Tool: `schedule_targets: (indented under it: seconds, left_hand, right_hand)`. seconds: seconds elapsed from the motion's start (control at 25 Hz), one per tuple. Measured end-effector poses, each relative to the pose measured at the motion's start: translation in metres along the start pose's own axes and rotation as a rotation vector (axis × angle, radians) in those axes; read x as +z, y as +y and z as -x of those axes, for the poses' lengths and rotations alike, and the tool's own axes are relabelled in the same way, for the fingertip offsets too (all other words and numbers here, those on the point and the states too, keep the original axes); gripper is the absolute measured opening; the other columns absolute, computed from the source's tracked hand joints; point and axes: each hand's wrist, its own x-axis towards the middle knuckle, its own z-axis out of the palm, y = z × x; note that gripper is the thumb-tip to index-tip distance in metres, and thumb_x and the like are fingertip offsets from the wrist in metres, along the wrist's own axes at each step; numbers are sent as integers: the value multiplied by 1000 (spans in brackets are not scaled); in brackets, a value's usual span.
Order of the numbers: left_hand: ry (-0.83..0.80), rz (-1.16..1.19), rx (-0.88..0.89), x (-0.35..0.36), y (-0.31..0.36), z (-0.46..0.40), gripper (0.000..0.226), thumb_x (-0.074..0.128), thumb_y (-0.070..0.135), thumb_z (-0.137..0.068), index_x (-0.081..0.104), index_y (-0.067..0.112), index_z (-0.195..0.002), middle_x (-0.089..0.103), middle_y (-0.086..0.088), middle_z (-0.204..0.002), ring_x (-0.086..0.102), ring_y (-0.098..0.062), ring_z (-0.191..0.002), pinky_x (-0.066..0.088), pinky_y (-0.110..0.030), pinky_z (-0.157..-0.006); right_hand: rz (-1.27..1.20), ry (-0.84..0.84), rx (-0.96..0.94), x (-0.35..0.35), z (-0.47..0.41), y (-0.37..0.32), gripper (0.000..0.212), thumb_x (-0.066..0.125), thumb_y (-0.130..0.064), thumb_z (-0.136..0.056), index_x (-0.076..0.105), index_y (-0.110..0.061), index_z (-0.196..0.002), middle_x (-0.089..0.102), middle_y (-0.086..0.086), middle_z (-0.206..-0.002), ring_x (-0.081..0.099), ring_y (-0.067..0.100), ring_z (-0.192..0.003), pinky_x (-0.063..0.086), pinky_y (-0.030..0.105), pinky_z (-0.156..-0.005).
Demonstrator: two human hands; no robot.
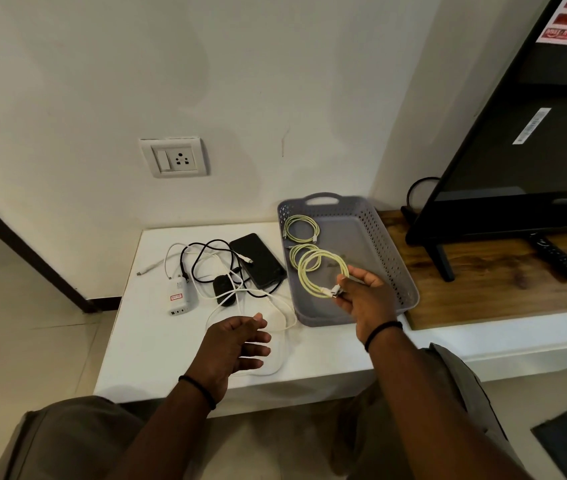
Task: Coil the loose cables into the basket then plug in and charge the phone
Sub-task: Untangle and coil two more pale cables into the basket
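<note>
On the white desk [157, 348] the basket [393, 258] sits at two o'clock. A yellow coil [320, 268] is pinched by the right hand [365, 292] – best laid flat inside. The left hand [237, 344] is spread open – empty.

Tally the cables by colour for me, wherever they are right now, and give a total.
Yellow-green coiled: 3. One lies at the basket's far end, one in the middle, one is held over it by the right hand at.
White, loose on the shelf: 2 as far as I can tell, and; they tangle.
Black, loose: 1.
Total: 6.
</note>
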Motion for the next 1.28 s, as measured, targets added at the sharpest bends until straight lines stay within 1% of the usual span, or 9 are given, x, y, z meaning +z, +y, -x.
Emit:
schedule_targets:
  seconds: [0.2, 0.28, 0.36, 0.52, 0.56, 0.64, 0.72, 0.92, 1.28]
  left_hand:
    - [19, -18, -17, -5, -4, -3, 29, 62, 31, -92, 70, 4, -101, 72, -17, -90, 68, -29, -74, 54, -36, -65]
    - [25, -19, -23, -7, -4, -7, 29, 62, 31, -93, 70, 4, -101, 72, -17, -90, 68, -29, -74, 54, -36, -65]
    - [28, -20, -30, -8, -5, -9, 29, 61, 31, -94, 70, 4, -102, 71, -17, -90, 67, -29, -74, 54, -35, -64]
    - [22, -45, -52, -8, -8, -15, 30, 60, 32, -94, 69, 4, -102, 72, -16, -89, 67, -28, -73, 54, -35, -64]
    - [23, -46, -58, -9, -8, -16, 30, 60, 32, -94, 69, 4, -102, 71, -16, -89, 67, -28, -73, 54, -34, -64]
    - [27, -44, -63, -9, -8, -18, 30, 59, 30, -95, 69, 4, -102, 71, -15, -87, 67, -28, -74, 53, -34, -63]
    - [32, -47, -64, -9, -6, -20, 29, 59, 30, -95, 69, 4, -102, 71, -15, -88, 67, -28, -74, 53, -33, -63]
    - [57, -52, -68, -13, -5, -20, 29, 58, 29, -96, 69, 3, -102, 71, -17, -90, 67, -28, -73, 52, -32, -60]
    - [97, -15, -54, -18, -1, -22, 29, 58, 28, -96, 69, 2, -102, 71, -18, -90, 68, -29, -73, 55, -34, -62]
  right_hand:
    - [371, -58, 89, 3, -54, 0, 22, 59, 6, -89, 64, -2, -109, 65, 19, -86, 65, 27, -70, 54, 35, -59]
    - [523, -100, 124, 11, -67, 1, 16, 58, 10, -88, 65, -2, -95, 64, 19, -83, 64, 29, -68, 55, 38, -57]
    - [612, -112, 172, 15, -77, 6, 20, 60, 11, -87, 61, -8, -79, 63, 17, -82, 63, 28, -67, 56, 41, -57]
    - [819, -145, 193, 10, -98, 18, 19, 66, 4, -83, 62, -15, -81, 65, 12, -92, 65, 23, -73, 61, 39, -75]
    - [894, -133, 160, 11, -100, 20, 13, 66, 0, -84, 65, -13, -86, 66, 11, -93, 66, 24, -76, 61, 38, -77]
    - [1167, -80, -40, 15, -103, 25, 13, 62, -9, -87, 70, -8, -97, 70, 12, -98, 68, 28, -90, 58, 34, -82]
    - [1349, -38, -232, 20, -99, 29, 17, 59, -13, -88, 72, -4, -94, 72, 14, -103, 67, 32, -98, 54, 34, -83]
    - [1423, -8, -305, 22, -90, 27, 18, 56, -12, -92, 71, -1, -93, 72, 18, -101, 67, 34, -97, 53, 35, -79]
    - [1320, 64, -398, 25, -76, 24, 29, 45, -16, -97, 70, -1, -91, 71, 20, -98, 66, 36, -92, 48, 33, -72]
